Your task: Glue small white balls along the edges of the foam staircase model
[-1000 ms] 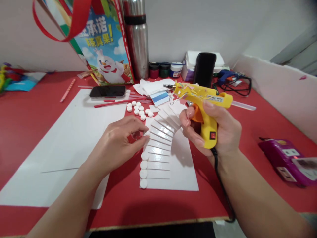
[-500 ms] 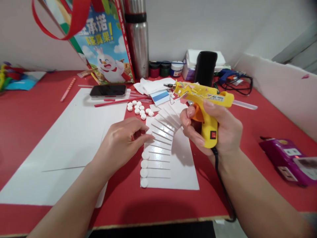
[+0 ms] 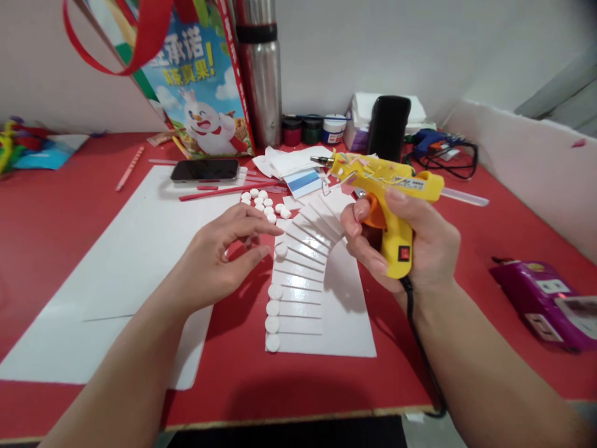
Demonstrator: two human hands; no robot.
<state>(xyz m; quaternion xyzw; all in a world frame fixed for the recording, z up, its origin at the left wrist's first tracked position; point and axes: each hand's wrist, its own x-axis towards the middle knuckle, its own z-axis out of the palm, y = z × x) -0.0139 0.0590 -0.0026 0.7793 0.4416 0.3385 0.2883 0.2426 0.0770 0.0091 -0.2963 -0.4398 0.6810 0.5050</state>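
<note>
My right hand (image 3: 405,236) grips a yellow hot glue gun (image 3: 382,180) by its handle, fingers by the orange trigger, nozzle pointing left. A clear glue stick (image 3: 466,197) sticks out of its back. My left hand (image 3: 228,255) hovers with thumb and fingers apart, holding nothing. Beside its fingertips lies a single white disc (image 3: 281,249) on a white board (image 3: 345,311). Thin strips (image 3: 301,287) stand on this board in a curving row. Several more white discs (image 3: 273,325) line its lower left edge. A pile of loose white discs (image 3: 261,202) lies beyond my left fingers.
A large white sheet (image 3: 140,249) covers the table's left part, with a phone (image 3: 205,170) at its far end. Behind stand a printed bag (image 3: 205,93), a steel flask (image 3: 259,81) and paint jars (image 3: 312,130). A purple device (image 3: 543,302) sits at right; the gun's cord (image 3: 420,342) hangs over the front edge.
My left hand has opened and drawn back left, letting go of a white disc that now rests on the board's left edge. The glue gun stays nearly still in my right hand.
</note>
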